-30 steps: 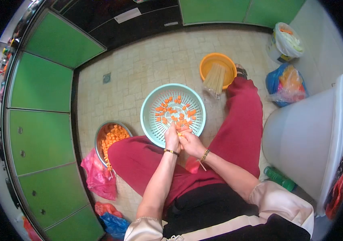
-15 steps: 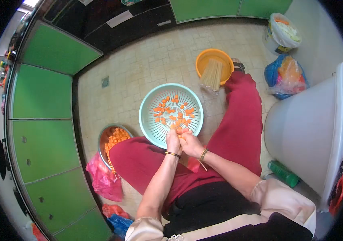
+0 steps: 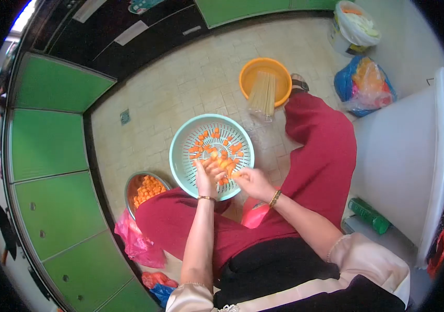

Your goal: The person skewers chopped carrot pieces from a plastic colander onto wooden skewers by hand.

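Observation:
A pale turquoise colander (image 3: 179, 165) stands on the floor between my legs, with orange carrot pieces (image 3: 217, 132) scattered over its slotted bottom. My left hand (image 3: 209, 174) is over its near side, fingers spread and palm turned toward the right. Close to those fingers are several paler, slightly blurred carrot pieces; whether they touch the hand I cannot tell. At the near right rim, my right hand (image 3: 255, 183) is closed in a pinch, with a bit of orange carrot at its fingertips. No stick shows by the right hand now.
A metal bowl (image 3: 132, 183) of carrot cubes is by my left knee, above a pink bag (image 3: 137, 244). An orange basin (image 3: 245, 78) holds a bundle of thin wooden skewers (image 3: 263, 94). Bagged goods (image 3: 363, 86), a lined bucket (image 3: 343, 39) and a white tub (image 3: 396, 151) line the right side.
My hands, clasped together before, have come apart: the left has opened over the colander and the right has moved right. A thin stick below the right hand is out of sight. The view has shifted.

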Tool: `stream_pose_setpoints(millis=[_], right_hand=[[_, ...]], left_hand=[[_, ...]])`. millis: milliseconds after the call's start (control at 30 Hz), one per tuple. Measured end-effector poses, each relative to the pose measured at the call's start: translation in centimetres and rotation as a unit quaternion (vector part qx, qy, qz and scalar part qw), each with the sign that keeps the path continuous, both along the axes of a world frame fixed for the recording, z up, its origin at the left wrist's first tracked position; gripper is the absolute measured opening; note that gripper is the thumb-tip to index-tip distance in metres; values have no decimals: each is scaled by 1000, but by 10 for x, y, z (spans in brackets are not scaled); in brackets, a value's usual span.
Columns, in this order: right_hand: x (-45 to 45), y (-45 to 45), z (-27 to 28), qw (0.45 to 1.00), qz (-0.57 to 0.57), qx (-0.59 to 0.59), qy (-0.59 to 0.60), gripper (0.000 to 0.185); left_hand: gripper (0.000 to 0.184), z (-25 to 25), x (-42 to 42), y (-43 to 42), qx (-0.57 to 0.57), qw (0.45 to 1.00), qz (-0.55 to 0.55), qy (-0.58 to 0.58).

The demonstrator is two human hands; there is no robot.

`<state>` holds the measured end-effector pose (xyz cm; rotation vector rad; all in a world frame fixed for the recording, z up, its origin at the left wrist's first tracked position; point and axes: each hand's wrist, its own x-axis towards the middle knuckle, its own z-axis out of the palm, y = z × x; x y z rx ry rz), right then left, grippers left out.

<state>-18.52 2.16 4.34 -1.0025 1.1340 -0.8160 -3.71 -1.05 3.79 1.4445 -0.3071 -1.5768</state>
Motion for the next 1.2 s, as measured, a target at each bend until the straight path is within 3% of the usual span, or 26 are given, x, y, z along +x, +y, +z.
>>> stream_pose_setpoints(millis=[67, 100, 133, 200, 233, 367, 567, 667, 767, 800, 833, 867, 1000, 1200], right_hand=[[-5, -10, -1, 996, -64, 62, -21, 17], [-10, -17, 10, 989, -89, 111, -36, 17], [-13, -22, 16, 980, -113, 158, -49, 18], [-14, -24, 11, 971, -127, 185, -80, 18], [-16, -24, 8, 971, -124, 186, -80, 18], [-20, -22, 2, 972, -114, 199, -60, 19], [-14, -22, 7, 970, -101, 209, -64, 19], [-17, -19, 13, 973, -87, 210, -43, 19], [-22, -16, 22, 981, -74, 176, -27, 18], [-23, -13, 25, 983, -63, 171, -29, 17], [-23, -10, 28, 984, -51, 166, -32, 17], [-23, -8, 31, 986, -37, 161, -35, 17], [-22, 17, 34, 992, 11, 122, -29, 17], [-29, 47, 46, 991, 56, 113, -49, 17]], left_hand=[[34, -28, 6, 0, 2, 978, -74, -194], [23, -39, -1, 3, -31, 931, -130, -339], [11, -49, -4, -1, -148, 814, -183, -530], [10, -67, -9, -1, -259, 702, -239, -619], [16, -64, -15, -2, -175, 710, -295, -615], [22, -46, -25, -15, -189, 648, -417, -609], [17, -53, -22, -18, -181, 596, -485, -614], [19, -61, -17, -18, -187, 603, -455, -628], [16, -77, -2, -19, -225, 693, -309, -610], [14, -79, 5, -19, -135, 833, -259, -470], [13, -67, 9, -21, -40, 931, -194, -305], [12, -56, 15, -22, 56, 983, -120, -124], [9, -43, 38, -11, -32, 995, -17, 91], [19, -30, 36, 11, -40, 986, 70, 148]])
